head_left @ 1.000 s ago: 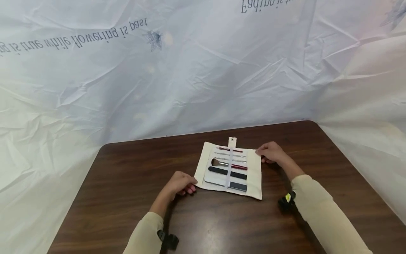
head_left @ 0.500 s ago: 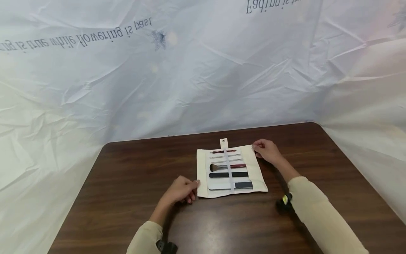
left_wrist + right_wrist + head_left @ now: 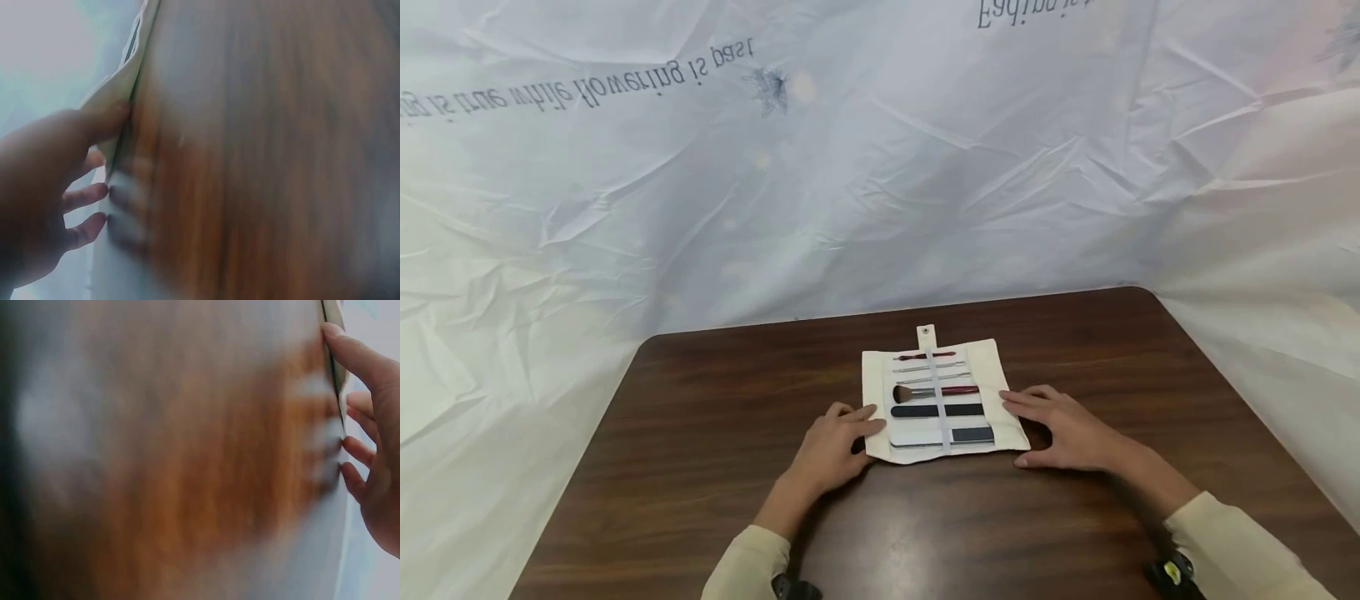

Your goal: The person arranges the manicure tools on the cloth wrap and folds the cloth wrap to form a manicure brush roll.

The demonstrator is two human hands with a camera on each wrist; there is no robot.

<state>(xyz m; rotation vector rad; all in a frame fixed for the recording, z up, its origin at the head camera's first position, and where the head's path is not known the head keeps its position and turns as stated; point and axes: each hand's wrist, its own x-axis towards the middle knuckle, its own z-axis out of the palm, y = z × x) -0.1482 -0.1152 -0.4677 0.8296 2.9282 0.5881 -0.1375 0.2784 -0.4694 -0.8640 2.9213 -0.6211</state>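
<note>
In the head view a cream fabric tool case lies unfolded on the table, its snap tab pointing away. Under its clear strap sit a brush with a red handle, a black nail file, a white-and-dark flat file, slim metal tools and a red-handled tool. My left hand rests fingers on the left edge, thumb by the front corner. My right hand touches the right edge with extended fingers, thumb apart near the front right corner.
The brown wooden table has rounded far corners. White printed sheeting hangs behind it and at both sides. Dark wrist cameras sit at the cream sleeves.
The case has turned to lie straighter and shifted slightly left. My right hand has let go of the far right corner and come nearer along that edge, fingers spreading. My left fingers have moved onto the cloth.
</note>
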